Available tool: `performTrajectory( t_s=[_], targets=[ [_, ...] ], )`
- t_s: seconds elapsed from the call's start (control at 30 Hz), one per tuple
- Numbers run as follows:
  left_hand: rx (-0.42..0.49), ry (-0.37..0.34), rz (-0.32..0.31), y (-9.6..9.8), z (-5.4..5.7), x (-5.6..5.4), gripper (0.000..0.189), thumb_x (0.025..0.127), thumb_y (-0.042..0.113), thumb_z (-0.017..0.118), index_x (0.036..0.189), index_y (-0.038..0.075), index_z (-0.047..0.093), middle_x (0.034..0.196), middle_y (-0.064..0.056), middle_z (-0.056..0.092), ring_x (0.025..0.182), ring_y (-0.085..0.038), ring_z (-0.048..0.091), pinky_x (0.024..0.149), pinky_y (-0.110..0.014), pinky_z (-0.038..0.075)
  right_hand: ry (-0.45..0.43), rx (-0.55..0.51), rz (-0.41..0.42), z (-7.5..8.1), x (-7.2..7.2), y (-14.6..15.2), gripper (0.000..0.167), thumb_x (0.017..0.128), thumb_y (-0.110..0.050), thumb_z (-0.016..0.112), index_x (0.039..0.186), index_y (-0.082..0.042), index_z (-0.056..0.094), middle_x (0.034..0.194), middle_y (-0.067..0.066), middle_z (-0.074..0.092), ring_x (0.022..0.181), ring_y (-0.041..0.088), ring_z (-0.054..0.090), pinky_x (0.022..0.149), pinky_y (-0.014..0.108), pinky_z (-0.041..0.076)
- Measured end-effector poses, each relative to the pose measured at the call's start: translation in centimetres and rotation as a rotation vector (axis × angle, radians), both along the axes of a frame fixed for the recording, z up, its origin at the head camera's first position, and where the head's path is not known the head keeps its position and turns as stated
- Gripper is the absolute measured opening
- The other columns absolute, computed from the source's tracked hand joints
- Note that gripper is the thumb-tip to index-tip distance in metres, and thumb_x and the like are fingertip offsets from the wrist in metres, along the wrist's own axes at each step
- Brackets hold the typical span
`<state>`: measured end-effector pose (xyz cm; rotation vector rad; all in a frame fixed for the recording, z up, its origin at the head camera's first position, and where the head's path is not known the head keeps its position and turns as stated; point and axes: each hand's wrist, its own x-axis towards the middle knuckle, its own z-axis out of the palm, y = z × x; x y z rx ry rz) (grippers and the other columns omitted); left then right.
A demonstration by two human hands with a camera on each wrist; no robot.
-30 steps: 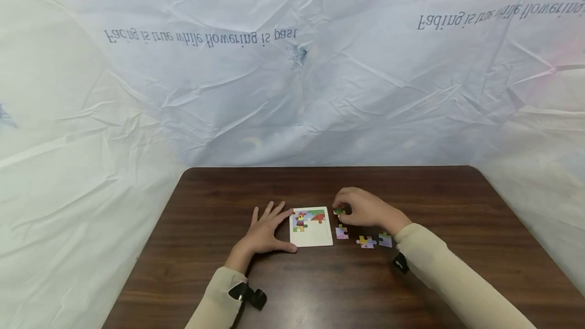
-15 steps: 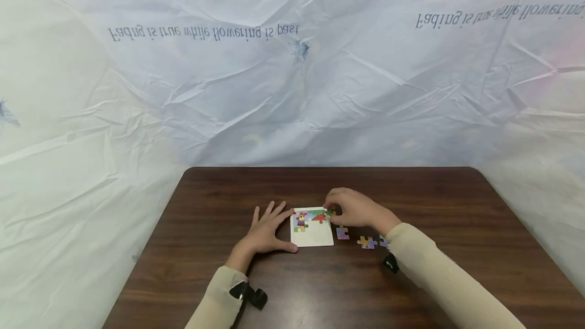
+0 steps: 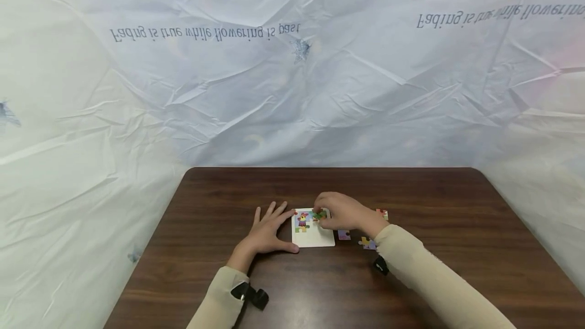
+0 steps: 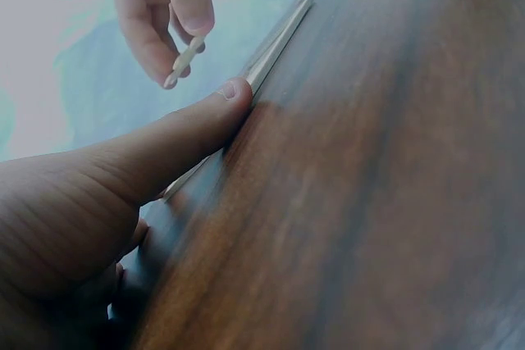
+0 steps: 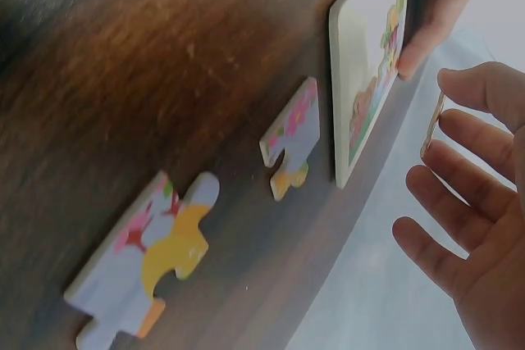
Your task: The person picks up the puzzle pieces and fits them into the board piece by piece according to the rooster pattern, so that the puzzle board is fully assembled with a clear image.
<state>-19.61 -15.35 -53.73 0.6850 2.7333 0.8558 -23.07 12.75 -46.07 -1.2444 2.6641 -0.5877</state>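
Note:
A white square puzzle board (image 3: 315, 240) lies on the table, with several picture pieces fitted along its top and left side. My left hand (image 3: 265, 235) spreads its fingers at the board's left edge. Its thumb (image 4: 213, 112) touches the near corner in the left wrist view, and the index fingertip reaches the upper left corner. Over the upper right part of the board, my right hand (image 3: 349, 215) pinches a green puzzle piece (image 3: 319, 215) between thumb and fingers. In the right wrist view that piece (image 5: 432, 126) appears edge-on, held above the board; its picture is hidden there.
Right of the board lie a pink-flowered puzzle piece (image 5: 299, 125) and a yellow and lilac puzzle piece (image 5: 156, 243). Another piece (image 3: 382, 213) shows beyond the right wrist. A printed white cloth (image 3: 320, 90) hangs behind the brown table (image 3: 292, 288).
My right hand has lifted the green piece from the table right of the board and carried it left over the board's upper right. My left hand has stayed in place.

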Motion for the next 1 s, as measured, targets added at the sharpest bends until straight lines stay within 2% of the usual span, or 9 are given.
performTrajectory(
  t_s=[0.5,0.73,1.0],
  targets=[
    [-0.002,0.012,-0.03,-0.6,0.2,-1.7,0.105,0.079,0.063,0.087,0.165,0.025,0.04,0.176,-0.008,0.02,0.163,-0.038,0.002,0.122,-0.071,-0.01,-0.035,-0.003,0.012,-1.3,-0.6,-2.1,0.021,0.096,-0.012,0.076,0.116,-0.009,0.079,0.122,0.005,0.07,0.101,0.018,0.068,0.086,0.04,0.058],
    [-0.01,0.007,-0.03,-0.6,0.3,-1.7,0.106,0.079,0.063,0.087,0.166,0.024,0.039,0.176,-0.008,0.019,0.163,-0.039,0.002,0.122,-0.071,-0.01,-0.043,0.001,0.009,-1.5,-0.3,-2.5,0.021,0.093,-0.009,0.078,0.114,-0.007,0.079,0.115,0.004,0.071,0.093,0.017,0.066,0.079,0.036,0.057],
    [-0.013,-0.006,-0.032,-0.8,0.4,-1.8,0.106,0.079,0.063,0.086,0.166,0.025,0.039,0.176,-0.007,0.019,0.163,-0.038,0.001,0.122,-0.071,-0.012,-0.039,0.03,0.007,-1.9,-0.3,-2.7,0.022,0.093,-0.01,0.077,0.115,-0.008,0.08,0.112,0.002,0.07,0.097,0.016,0.067,0.083,0.037,0.059]
  ],
)
